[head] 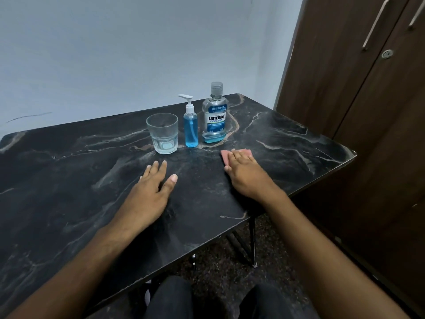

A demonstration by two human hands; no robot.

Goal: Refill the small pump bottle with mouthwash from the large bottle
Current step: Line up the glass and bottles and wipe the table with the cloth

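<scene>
The small pump bottle [190,127] stands upright at the back of the table, filled with blue liquid nearly to its shoulder, white pump on. Right of it stands the large mouthwash bottle [214,118], capped, with only a thin layer of blue liquid at its bottom. My left hand [153,184] lies flat on the table with fingers spread, holding nothing, in front of the glass. My right hand [243,168] rests palm down on a pink cloth [225,155] in front of the large bottle, fingers flat on it.
A clear drinking glass [163,133] stands left of the pump bottle. The black marble-patterned table [92,176] has its right edge close to a brown wardrobe [358,111]. A pale wall lies behind. My knees show below the front edge.
</scene>
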